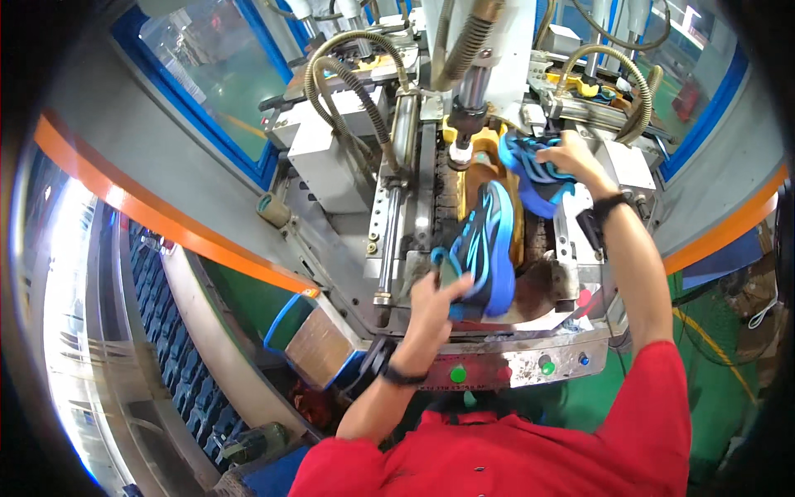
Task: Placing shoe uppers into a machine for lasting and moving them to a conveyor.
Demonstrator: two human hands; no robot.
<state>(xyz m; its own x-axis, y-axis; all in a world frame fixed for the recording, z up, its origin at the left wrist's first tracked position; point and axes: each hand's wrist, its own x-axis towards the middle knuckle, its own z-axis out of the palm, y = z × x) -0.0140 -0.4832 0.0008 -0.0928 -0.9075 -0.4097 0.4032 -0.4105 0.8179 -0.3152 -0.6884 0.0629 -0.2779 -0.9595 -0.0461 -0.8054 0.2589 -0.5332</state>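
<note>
A blue and black sports shoe (494,248) is over the machine bed in front of me, its sole side toward the right. My left hand (435,311) grips it at the near end, with a finger stretched along it. Farther off and to the right, my right hand (571,159) is closed on a second blue and black shoe (538,178). A yellow mould (519,236) lies beneath and beside the first shoe, partly hidden by it. The press rod (470,99) with its round tip comes down just beyond that shoe.
Metal cylinders (396,219) and ribbed hoses (344,79) flank the bed. On its front panel sits a green button (458,374). Blue-framed windows (207,91) and orange-edged walls (178,230) close in both sides. A blue-rimmed bin (319,344) stands at lower left.
</note>
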